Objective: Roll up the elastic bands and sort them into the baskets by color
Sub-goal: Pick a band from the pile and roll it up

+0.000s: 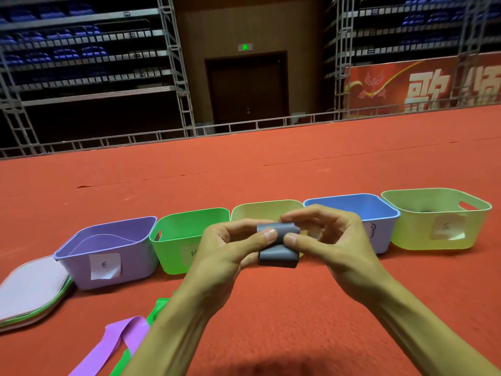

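The red carpet (271,172) fills the middle and lower frame and serves as the work surface, with tiered seating dark across the top. Five open baskets stand in a row across the middle, sides touching or nearly so. From left they are the purple basket (76,272), green basket (173,256), pale yellow basket (265,210), blue basket (352,196) and yellow-green basket (417,232). Those whose fronts show wear a paper label facing the person, probably so each colour's home can be read at a glance and reached without shifting. A small dark shape lies in the yellow-green one, too small to identify. At the left edge lies a stack of flat sheets (29,291), likely set aside to keep it out of the way. In the lower left a purple band (119,337) and a green band (156,308) lie loose and unrolled beside the left forearm, seemingly waiting their turn. The left hand (225,256) and right hand (333,240) meet at the centre, raised in front of the pale yellow basket. Both are curled, thumb tips nearly touching on the near face of the grey band (279,248) and forefingers hooked over its top. Pinched from both sides like this, the roll cannot spring open. The grey band is a short, thick roll with a flap hanging below, so the rolling looks almost finished and the sorting not yet begun.
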Demonstrator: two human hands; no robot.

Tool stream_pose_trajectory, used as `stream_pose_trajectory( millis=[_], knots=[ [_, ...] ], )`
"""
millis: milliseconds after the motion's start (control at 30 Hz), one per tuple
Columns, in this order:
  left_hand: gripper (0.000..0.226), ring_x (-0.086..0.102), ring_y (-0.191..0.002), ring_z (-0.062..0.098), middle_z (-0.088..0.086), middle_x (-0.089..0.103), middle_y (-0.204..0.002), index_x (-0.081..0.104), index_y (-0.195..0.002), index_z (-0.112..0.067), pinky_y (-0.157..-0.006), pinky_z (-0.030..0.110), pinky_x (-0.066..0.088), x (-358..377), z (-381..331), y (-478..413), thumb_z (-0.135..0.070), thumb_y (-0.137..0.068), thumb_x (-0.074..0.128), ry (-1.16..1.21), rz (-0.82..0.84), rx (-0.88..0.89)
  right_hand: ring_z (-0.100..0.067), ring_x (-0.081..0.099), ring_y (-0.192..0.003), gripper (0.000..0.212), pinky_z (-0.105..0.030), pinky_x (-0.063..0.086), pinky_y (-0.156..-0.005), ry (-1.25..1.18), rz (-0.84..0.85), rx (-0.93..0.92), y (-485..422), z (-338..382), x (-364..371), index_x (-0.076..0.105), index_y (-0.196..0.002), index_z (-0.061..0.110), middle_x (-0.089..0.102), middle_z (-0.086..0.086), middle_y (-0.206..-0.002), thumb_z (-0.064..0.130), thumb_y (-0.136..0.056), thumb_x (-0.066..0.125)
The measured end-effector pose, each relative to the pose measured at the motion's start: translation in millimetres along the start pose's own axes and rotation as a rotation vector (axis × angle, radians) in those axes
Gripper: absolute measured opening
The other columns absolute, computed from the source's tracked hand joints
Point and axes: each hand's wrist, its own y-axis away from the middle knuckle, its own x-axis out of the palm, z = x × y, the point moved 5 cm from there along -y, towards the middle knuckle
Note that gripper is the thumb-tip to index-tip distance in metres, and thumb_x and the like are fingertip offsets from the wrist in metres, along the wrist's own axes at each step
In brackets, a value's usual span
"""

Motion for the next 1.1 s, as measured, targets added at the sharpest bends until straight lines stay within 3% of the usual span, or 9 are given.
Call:
stream_pose_trajectory(
  millis=[67,133,267,367,500,600,733,900,1100],
  knots=[
    [0.037,0.074,-0.097,0.026,0.02,0.076,-0.109,0.074,-0.111,0.002,-0.078,0.028,0.059,-3,1,-1,-0.005,-0.075,0.082,-0.039,-0.029,0.02,-0.016,0.073,-0.096,0.029,-0.029,0.059,-0.078,-0.041,0.0,0.101,-2,-3,1,0.078,-0.102,0.013,0.076,-0.009,-0.103,0.023,-0.077,0.087],
    [0.041,0.073,-0.105,0.033,0.02,0.076,-0.11,0.074,-0.112,-0.002,-0.087,0.035,0.06,-5,4,-1,-0.008,-0.073,0.083,-0.06,-0.042,0.026,-0.015,0.072,-0.085,0.025,-0.031,0.06,-0.072,-0.006,-0.03,0.169,-3,-7,0,0.08,-0.09,0.014,0.077,-0.006,-0.091,0.033,-0.076,0.088],
    [0.041,0.07,-0.111,0.038,0.02,0.075,-0.112,0.076,-0.11,-0.007,-0.098,0.043,0.056,-7,8,-1,-0.008,-0.069,0.083,-0.041,-0.055,0.022,-0.018,0.073,-0.08,0.018,-0.023,0.056,-0.07,0.048,-0.035,0.107,-3,-6,0,0.081,-0.088,0.005,0.079,-0.013,-0.085,0.02,-0.078,0.08],
    [0.048,0.071,-0.109,0.034,0.022,0.074,-0.115,0.071,-0.116,-0.003,-0.094,0.036,0.059,-2,8,-1,-0.008,-0.07,0.084,0.03,-0.005,-0.043,-0.025,0.073,-0.081,0.026,-0.027,0.059,-0.074,0.017,-0.067,0.044,-1,-5,-4,0.08,-0.096,0.002,0.078,-0.017,-0.088,0.013,-0.073,0.082],
    [0.033,0.075,-0.093,0.023,0.019,0.077,-0.104,0.076,-0.102,0.0,-0.078,0.025,0.059,1,5,-3,-0.017,-0.075,0.081,0.069,-0.032,-0.065,-0.036,0.075,-0.092,0.032,-0.033,0.061,-0.082,0.001,-0.066,-0.009,0,-10,-3,0.078,-0.101,0.0,0.078,-0.018,-0.094,0.007,-0.07,0.084],
    [0.039,0.075,-0.094,0.025,0.022,0.076,-0.105,0.073,-0.107,0.004,-0.08,0.027,0.06,-1,8,-6,-0.01,-0.071,0.079,0.087,-0.072,-0.064,-0.034,0.075,-0.096,0.033,-0.029,0.059,-0.081,-0.031,-0.042,-0.032,1,-12,-1,0.076,-0.103,-0.004,0.076,-0.02,-0.097,0.0,-0.07,0.082],
    [0.045,0.075,-0.098,0.028,0.022,0.076,-0.106,0.074,-0.108,0.001,-0.084,0.03,0.06,-2,14,-7,-0.002,-0.065,0.089,0.05,-0.092,-0.037,-0.011,0.074,-0.088,0.034,-0.02,0.055,-0.077,0.031,0.026,0.065,2,-15,-5,0.074,-0.107,0.002,0.078,-0.003,-0.092,-0.003,-0.075,0.083],
    [0.046,0.076,-0.093,0.024,0.019,0.077,-0.103,0.078,-0.096,-0.003,-0.076,0.024,0.059,1,28,-12,0.003,-0.051,0.087,0.072,-0.135,-0.011,-0.028,0.074,-0.096,0.034,-0.04,0.061,-0.089,-0.079,0.013,0.251,4,-34,-12,0.076,-0.101,0.0,0.077,-0.017,-0.097,0.016,-0.072,0.085],
    [0.054,0.075,-0.095,0.025,0.021,0.077,-0.104,0.078,-0.099,-0.004,-0.077,0.025,0.059,15,52,-23,0.011,-0.049,0.091,0.053,-0.12,-0.034,-0.026,0.073,-0.09,0.037,-0.029,0.06,-0.081,-0.064,-0.126,0.194,8,-44,-37,0.079,-0.099,0.004,0.077,-0.021,-0.097,0.009,-0.064,0.087]
  ],
)
